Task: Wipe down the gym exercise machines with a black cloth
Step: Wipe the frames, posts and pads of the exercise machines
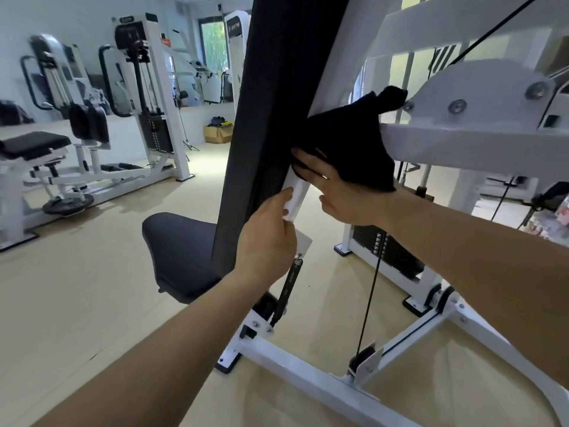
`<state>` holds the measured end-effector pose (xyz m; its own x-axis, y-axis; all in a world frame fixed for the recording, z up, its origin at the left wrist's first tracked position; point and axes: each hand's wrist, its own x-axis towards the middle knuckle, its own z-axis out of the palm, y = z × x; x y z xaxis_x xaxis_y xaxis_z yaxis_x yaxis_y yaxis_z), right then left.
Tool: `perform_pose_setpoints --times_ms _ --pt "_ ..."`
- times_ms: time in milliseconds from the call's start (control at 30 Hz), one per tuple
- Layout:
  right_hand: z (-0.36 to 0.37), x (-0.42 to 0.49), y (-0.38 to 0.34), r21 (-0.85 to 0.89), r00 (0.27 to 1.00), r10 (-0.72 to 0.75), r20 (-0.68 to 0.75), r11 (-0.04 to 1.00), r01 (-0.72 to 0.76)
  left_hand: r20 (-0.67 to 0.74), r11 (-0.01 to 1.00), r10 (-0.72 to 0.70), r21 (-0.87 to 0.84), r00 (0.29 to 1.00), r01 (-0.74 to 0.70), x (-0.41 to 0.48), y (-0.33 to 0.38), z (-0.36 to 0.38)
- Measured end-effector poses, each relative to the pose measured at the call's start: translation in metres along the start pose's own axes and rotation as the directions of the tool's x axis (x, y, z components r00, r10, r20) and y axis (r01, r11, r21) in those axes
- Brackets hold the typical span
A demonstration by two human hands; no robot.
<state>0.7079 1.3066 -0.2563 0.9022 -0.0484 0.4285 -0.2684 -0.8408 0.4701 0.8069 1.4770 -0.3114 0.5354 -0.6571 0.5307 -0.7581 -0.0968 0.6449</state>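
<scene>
At the far left, well apart from the hands, stands a white machine with a black bench pad (pixel 32 144) and a weight plate (pixel 68 205) low by its base. Behind it is a weight-stack machine (pixel 147 87), and farther back a cardboard box (pixel 217 134) sits on the beige floor (pixel 101 282).

Nearer the middle is the machine being cleaned. Its black seat (pixel 180 251) lies low, and its tall black back pad (pixel 277 118) rises steeply beside it. The left hand (pixel 268 238) grips the white upright (pixel 296 201) just behind the back pad's edge, fingers wrapped round it and thumb laid up along its face. A coil spring (pixel 291 280) hangs just below that hand.

Just above and to the right, the right hand (pixel 341 192) is spread flat with its fingers straight, their tips reaching toward the back pad's edge. The black cloth (pixel 348 140) is bunched against the frame right above this hand and drapes over its far side. The hand seems to press the cloth there, though I cannot tell whether any cloth lies under the palm.

The cloth's upper corner touches a white pivot plate (pixel 480 90) with bolts. Below it a white cross beam (pixel 462 144) runs rightward. A black cable (pixel 371 291) drops toward the white base frame (pixel 308 374).
</scene>
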Motion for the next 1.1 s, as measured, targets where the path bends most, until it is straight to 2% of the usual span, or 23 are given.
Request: perform_pose_setpoints --times_ms 100,200,300,400,533,633,733,867,967,1033,1100 --pt "0.01 0.002 -0.003 0.109 0.983 0.124 -0.133 0.988 -0.11 -0.001 1.0 -0.019 0.007 1.0 0.019 -0.015 -0.014 0.006" --pt "0.03 -0.002 -0.018 0.16 0.972 0.116 -0.204 0.984 -0.084 -0.007 0.999 0.0 0.046 1.0 0.0 -0.034 -0.029 0.018" --pt "0.071 -0.011 -0.045 0.152 0.992 0.086 -0.088 0.986 -0.072 -0.027 0.997 -0.001 0.08 1.0 0.003 -0.048 -0.045 0.026" --pt "0.107 -0.028 -0.071 0.178 0.999 0.041 0.011 0.983 -0.042 -0.067 0.997 -0.071 -0.021 0.995 0.07 -0.057 -0.054 0.025" --pt "0.101 -0.039 -0.094 0.325 0.998 0.066 -0.005 0.944 -0.061 -0.048 0.963 -0.217 -0.175 0.975 0.205 -0.057 -0.05 0.017" --pt "0.069 -0.049 -0.101 0.576 0.983 0.159 -0.088 0.814 -0.08 0.046 0.938 -0.287 -0.188 0.957 0.291 -0.052 -0.048 0.015" --pt "0.037 -0.068 -0.098 0.716 0.95 0.312 -0.032 0.67 -0.196 0.201 0.901 -0.3 -0.261 0.933 0.346 -0.053 -0.043 0.017" --pt "0.016 -0.088 -0.1 0.803 0.912 0.405 0.058 0.525 -0.284 0.468 0.73 -0.273 -0.468 0.84 0.498 -0.059 -0.024 0.021" --pt "0.009 -0.094 -0.108 0.857 0.918 0.378 0.121 0.427 -0.289 0.47 0.674 -0.258 -0.539 0.844 0.506 -0.061 -0.009 0.023" --pt "0.007 -0.096 -0.115 0.909 0.913 0.365 0.184 0.29 -0.299 0.397 0.659 -0.281 -0.582 0.874 0.477 -0.06 -0.008 0.019" --pt "0.012 -0.101 -0.119 0.931 0.881 0.419 0.22 0.181 -0.318 0.332 0.643 -0.303 -0.621 0.893 0.448 -0.058 -0.012 0.012"
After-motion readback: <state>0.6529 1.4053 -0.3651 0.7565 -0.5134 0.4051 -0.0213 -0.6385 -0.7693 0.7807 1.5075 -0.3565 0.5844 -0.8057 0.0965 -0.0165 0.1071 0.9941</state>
